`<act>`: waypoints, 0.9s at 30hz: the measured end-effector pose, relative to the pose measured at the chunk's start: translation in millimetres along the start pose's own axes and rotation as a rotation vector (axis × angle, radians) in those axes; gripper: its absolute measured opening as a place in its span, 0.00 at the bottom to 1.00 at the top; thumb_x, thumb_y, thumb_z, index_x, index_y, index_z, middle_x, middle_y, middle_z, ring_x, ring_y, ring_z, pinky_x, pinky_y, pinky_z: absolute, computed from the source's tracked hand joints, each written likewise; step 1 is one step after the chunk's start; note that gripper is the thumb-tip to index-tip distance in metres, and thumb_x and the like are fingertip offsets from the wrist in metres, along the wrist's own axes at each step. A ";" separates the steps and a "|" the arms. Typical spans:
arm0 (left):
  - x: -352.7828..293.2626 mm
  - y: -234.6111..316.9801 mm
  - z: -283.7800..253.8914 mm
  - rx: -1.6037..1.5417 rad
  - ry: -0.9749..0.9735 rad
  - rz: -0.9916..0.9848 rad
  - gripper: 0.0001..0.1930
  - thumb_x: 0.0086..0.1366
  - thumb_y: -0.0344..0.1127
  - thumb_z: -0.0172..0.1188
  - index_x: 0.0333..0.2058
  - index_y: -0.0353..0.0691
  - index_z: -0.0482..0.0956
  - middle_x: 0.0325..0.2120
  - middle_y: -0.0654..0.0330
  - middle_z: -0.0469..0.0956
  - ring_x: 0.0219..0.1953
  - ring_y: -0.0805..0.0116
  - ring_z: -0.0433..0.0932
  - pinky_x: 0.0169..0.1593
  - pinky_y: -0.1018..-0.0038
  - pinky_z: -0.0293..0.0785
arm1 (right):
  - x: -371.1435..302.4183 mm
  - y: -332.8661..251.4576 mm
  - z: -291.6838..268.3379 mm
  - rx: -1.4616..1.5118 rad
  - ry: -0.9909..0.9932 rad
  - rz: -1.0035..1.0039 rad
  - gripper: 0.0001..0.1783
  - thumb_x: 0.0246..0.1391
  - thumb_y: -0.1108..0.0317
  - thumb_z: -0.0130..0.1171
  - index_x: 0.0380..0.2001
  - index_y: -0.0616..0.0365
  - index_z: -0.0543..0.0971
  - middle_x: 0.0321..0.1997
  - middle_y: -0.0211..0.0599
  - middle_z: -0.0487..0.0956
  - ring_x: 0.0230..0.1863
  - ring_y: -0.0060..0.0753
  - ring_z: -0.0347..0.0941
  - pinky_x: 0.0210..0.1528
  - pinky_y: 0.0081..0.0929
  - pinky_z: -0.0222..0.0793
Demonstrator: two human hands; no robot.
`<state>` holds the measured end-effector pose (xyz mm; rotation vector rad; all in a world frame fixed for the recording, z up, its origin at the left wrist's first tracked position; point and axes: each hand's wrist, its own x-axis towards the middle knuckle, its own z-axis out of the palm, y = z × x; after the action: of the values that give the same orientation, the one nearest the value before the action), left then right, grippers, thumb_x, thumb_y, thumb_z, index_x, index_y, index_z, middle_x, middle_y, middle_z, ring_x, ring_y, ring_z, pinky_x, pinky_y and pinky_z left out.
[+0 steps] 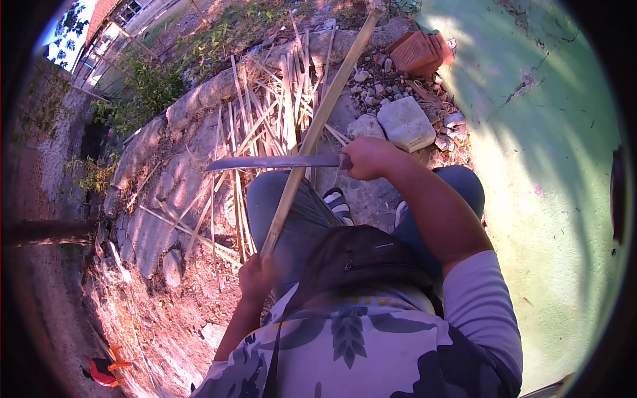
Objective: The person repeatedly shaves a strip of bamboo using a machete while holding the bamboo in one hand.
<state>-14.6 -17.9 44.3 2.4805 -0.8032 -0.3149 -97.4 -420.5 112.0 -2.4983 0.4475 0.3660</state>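
Observation:
My right hand [369, 158] is closed round the handle of a machete [272, 162], whose long blade points left. The blade lies across a long split bamboo strip [325, 106], at about the height of my knees. My left hand [256, 275] grips the near end of that strip beside my left thigh. From there the strip slants up and away to the far right, past the blade. Whether the edge has bitten into the bamboo, I cannot tell.
Several loose bamboo strips [249, 126] lie heaped on the ground ahead. Beyond my right knee are a pale stone block [407, 124], rubble and stacked orange tiles [418, 54]. A green wall [544, 166] runs along the right. A red-and-black object [103, 373] lies at lower left.

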 end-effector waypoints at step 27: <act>0.5 2.1 -0.5 -0.055 -0.012 -0.009 0.20 0.66 0.47 0.53 0.23 0.36 0.72 0.15 0.46 0.75 0.21 0.46 0.78 0.26 0.56 0.72 | 3.0 2.0 -1.5 -0.042 -0.016 0.001 0.12 0.50 0.60 0.58 0.38 0.46 0.83 0.38 0.41 0.83 0.43 0.46 0.79 0.47 0.41 0.74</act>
<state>-15.1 -19.5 45.8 2.4342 -0.7786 -0.3510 -95.2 -423.6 111.2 -2.5344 0.4383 0.3991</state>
